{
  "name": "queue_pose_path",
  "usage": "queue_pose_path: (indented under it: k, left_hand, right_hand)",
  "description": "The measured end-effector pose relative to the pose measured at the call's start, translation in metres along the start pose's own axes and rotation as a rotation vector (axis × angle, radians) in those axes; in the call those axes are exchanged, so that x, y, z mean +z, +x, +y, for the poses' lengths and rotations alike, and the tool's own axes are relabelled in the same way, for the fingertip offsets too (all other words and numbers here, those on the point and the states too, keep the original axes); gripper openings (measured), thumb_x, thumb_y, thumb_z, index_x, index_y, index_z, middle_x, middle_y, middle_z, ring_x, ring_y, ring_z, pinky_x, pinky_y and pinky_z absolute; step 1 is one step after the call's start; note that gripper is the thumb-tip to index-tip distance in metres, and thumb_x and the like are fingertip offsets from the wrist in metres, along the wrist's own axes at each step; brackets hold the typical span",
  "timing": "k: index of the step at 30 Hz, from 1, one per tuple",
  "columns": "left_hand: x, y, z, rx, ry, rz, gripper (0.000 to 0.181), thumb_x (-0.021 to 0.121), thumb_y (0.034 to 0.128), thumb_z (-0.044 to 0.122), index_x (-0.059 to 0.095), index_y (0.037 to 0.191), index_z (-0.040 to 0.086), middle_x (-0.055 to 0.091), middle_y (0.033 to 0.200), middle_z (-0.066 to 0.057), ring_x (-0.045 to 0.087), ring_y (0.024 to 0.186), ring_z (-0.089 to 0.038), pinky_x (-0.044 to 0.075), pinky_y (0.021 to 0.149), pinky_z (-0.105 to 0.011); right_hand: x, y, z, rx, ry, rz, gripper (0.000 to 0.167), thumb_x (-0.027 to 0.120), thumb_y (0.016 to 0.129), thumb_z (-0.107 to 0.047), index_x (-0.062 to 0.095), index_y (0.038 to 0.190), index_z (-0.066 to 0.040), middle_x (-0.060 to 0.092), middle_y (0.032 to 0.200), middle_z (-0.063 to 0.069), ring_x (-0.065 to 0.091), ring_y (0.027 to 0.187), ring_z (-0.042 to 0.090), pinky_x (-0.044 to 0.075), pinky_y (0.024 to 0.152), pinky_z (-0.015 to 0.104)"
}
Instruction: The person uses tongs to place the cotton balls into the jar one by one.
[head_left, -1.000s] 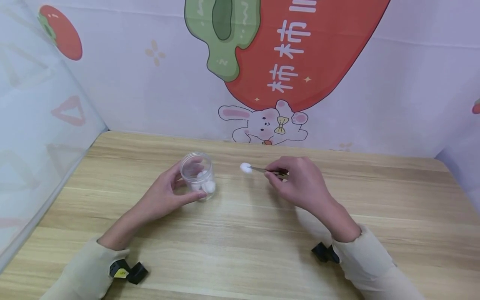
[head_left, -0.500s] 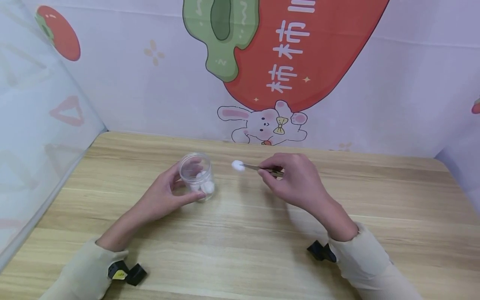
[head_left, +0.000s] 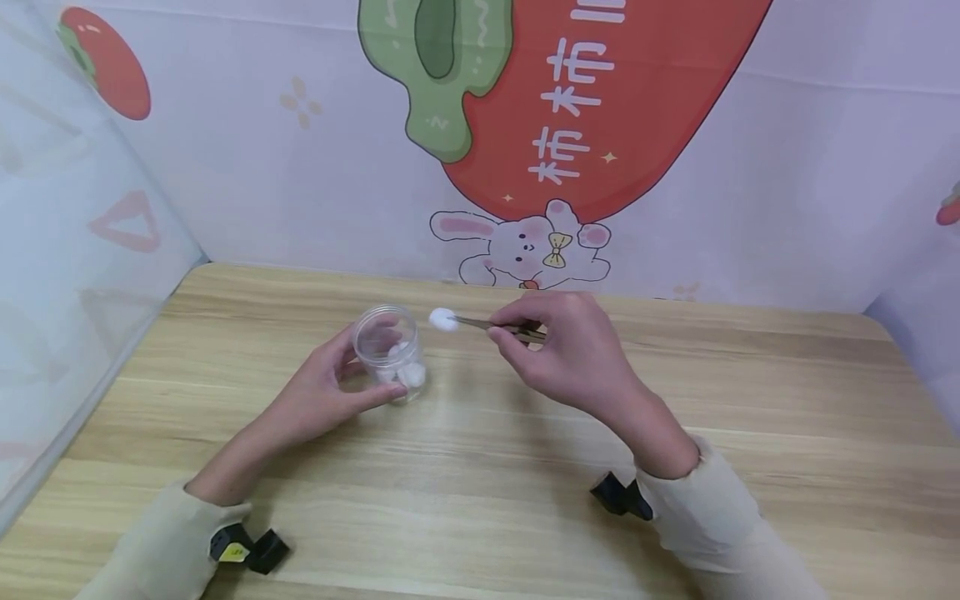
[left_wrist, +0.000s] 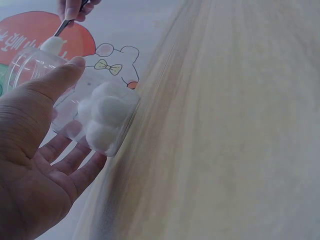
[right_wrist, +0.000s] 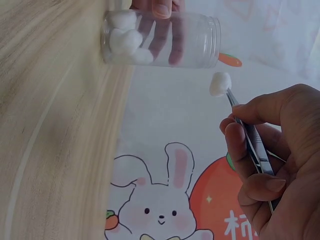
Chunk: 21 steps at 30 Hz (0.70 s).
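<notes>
My left hand grips a clear, lidless jar around its side, thumb in front and fingers behind. Several white cotton balls lie at the bottom of the jar, which stands upright on the table. Metal tweezers are pinched in my right hand, pointing left. Their tips hold one cotton ball, which hangs just right of the jar's rim and apart from it. In the right wrist view that cotton ball sits beyond the jar's mouth.
The wood-grain table extends on both sides of the hands. Behind it rises a white cloth backdrop printed with a rabbit and a red fruit. Another pale cloth borders the left side. Each sleeve carries a small black device.
My right hand has moved left and slightly farther back, bringing the tweezers and their cotton ball close to the jar's rim. The left hand and the jar have stayed nearly in place.
</notes>
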<state>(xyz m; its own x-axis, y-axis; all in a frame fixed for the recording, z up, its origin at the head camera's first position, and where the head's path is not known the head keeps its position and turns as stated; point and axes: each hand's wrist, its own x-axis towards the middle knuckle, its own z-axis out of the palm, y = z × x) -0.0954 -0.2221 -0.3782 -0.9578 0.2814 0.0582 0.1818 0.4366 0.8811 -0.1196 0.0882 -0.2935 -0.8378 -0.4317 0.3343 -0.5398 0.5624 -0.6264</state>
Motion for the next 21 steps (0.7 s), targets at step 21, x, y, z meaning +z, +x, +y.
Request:
queue_pose_path:
  k: [21]
  left_hand:
    - [0.000, -0.002, 0.000, -0.001, 0.001, 0.001, 0.079, 0.090, 0.0871, 0.022, 0.049, 0.154, 0.032, 0.065, 0.148, -0.001, 0.060, 0.137, -0.019, 0.052, 0.112, -0.018]
  right_hand:
    - [0.011, 0.007, -0.019, -0.067, 0.067, -0.003, 0.011, 0.081, 0.092, -0.015, 0.085, 0.103, -0.014, 0.081, 0.092, -0.004, 0.070, 0.082, 0.005, 0.059, 0.074, 0.028]
